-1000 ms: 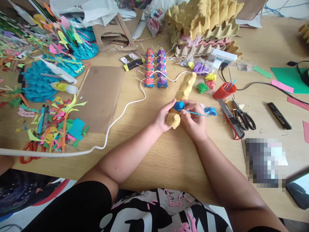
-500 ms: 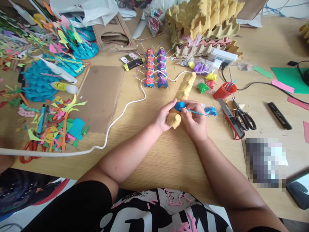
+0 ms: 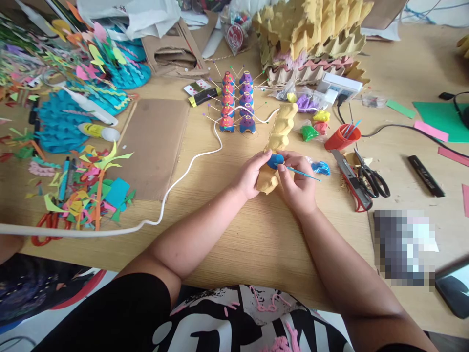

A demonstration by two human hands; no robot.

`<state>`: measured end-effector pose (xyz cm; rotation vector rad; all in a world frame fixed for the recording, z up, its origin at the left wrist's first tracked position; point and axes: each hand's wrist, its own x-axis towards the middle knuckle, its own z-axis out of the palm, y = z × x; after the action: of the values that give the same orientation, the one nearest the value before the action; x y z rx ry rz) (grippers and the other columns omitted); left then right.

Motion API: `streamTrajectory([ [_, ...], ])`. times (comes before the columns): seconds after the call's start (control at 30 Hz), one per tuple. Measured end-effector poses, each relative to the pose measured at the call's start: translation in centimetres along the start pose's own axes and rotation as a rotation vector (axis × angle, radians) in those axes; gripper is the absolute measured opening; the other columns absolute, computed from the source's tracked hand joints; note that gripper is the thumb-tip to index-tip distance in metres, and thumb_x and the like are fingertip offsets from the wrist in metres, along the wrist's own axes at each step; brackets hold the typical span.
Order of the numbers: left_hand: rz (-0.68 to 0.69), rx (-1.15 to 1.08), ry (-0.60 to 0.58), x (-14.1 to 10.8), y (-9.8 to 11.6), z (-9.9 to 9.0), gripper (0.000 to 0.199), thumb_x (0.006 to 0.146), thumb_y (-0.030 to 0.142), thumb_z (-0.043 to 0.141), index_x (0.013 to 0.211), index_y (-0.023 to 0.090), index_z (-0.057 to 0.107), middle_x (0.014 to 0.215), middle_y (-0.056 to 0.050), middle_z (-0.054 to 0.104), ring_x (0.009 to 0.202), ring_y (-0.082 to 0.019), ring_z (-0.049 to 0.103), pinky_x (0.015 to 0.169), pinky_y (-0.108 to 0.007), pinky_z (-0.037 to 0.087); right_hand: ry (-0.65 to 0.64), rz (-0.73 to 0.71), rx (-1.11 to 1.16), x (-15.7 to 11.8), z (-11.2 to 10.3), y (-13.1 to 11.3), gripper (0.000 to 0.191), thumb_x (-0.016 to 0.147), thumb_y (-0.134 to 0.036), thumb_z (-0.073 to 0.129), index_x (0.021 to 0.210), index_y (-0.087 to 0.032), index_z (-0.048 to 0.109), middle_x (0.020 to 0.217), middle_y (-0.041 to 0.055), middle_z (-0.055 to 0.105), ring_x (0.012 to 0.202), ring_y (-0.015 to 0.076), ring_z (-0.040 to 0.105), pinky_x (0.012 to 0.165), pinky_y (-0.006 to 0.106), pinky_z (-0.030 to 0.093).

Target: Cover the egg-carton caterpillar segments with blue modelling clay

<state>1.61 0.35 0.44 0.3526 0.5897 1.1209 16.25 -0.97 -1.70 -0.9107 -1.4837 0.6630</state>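
My left hand (image 3: 248, 177) is closed around the near part of a yellow egg-carton strip (image 3: 284, 120), whose bumps stretch away from me over the table. Blue modelling clay (image 3: 274, 161) covers part of one bump, between my two hands. In my right hand (image 3: 298, 188) a thin blue modelling tool (image 3: 303, 173) is pinched, its working end against the clay and its shaft pointing right. A bag of blue clay (image 3: 321, 168) lies just right of that hand. Beyond the strip stand a red-and-blue egg-carton caterpillar (image 3: 227, 100) and a purple-and-blue one (image 3: 246, 102), both with pin-topped sticks.
To the right are an orange cup (image 3: 335, 141) with blue sticks, a box cutter (image 3: 351, 181) and black scissors (image 3: 373, 178). A white cable (image 3: 190, 164) crosses the left side by a cardboard sheet (image 3: 154, 146). Stacked egg trays (image 3: 315, 29) stand at the back.
The strip has turned slightly in my left hand, its near bump shifting right. My right hand and the tool have moved a little to the right; the tool still meets the clay.
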Motion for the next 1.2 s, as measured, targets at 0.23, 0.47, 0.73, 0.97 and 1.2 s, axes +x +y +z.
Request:
streamTrajectory([
  [0.23, 0.016, 0.040, 0.016, 0.0, 0.0, 0.1, 0.022, 0.104, 0.034, 0.079, 0.090, 0.018, 0.074, 0.077, 0.002, 0.077, 0.066, -0.009, 0.074, 0.062, -0.017, 0.054, 0.009, -0.020, -0.043, 0.0, 0.0, 0.2, 0.020, 0.105, -0.044, 0.076, 0.094, -0.029, 0.068, 0.117, 0.0055, 0.084, 0.115, 0.0258, 0.079, 0.104, 0.051, 0.063],
  [0.47, 0.031, 0.079, 0.014, -0.1, -0.1, 0.2, 0.020, 0.106, 0.032, 0.076, 0.092, 0.017, 0.077, 0.081, 0.001, 0.079, 0.068, -0.009, 0.075, 0.066, -0.018, 0.056, 0.015, 0.003, -0.027, 0.0, 0.0, 0.3, 0.023, 0.105, -0.046, 0.076, 0.093, -0.028, 0.068, 0.116, 0.0059, 0.084, 0.114, 0.0255, 0.079, 0.104, 0.049, 0.063],
  [0.73, 0.032, 0.096, 0.047, -0.1, 0.0, 0.4, 0.020, 0.103, 0.032, 0.080, 0.090, 0.017, 0.076, 0.081, 0.001, 0.078, 0.068, -0.008, 0.075, 0.066, -0.017, 0.054, 0.021, 0.063, 0.033, 0.0, 0.0, 0.4, 0.026, 0.104, -0.050, 0.077, 0.093, -0.029, 0.067, 0.116, 0.0052, 0.084, 0.115, 0.0255, 0.079, 0.105, 0.048, 0.063],
  [0.97, 0.025, 0.076, 0.056, -0.3, 0.2, 0.8, 0.022, 0.104, 0.034, 0.080, 0.090, 0.017, 0.074, 0.079, 0.002, 0.077, 0.067, -0.008, 0.075, 0.064, -0.016, 0.054, -0.033, 0.042, 0.000, 0.0, -0.2, 0.5, 0.026, 0.103, -0.051, 0.077, 0.093, -0.029, 0.068, 0.123, 0.0064, 0.082, 0.123, 0.0275, 0.076, 0.113, 0.053, 0.059],
  [1.2, 0.018, 0.079, 0.057, -0.4, 0.4, 1.0, 0.024, 0.101, 0.037, 0.083, 0.090, 0.017, 0.074, 0.079, 0.002, 0.077, 0.065, -0.007, 0.073, 0.063, -0.017, 0.054, -0.057, 0.049, -0.046, 0.2, -0.5, 0.4, 0.025, 0.102, -0.048, 0.079, 0.091, -0.028, 0.068, 0.120, 0.0070, 0.082, 0.121, 0.0279, 0.076, 0.112, 0.053, 0.059],
])
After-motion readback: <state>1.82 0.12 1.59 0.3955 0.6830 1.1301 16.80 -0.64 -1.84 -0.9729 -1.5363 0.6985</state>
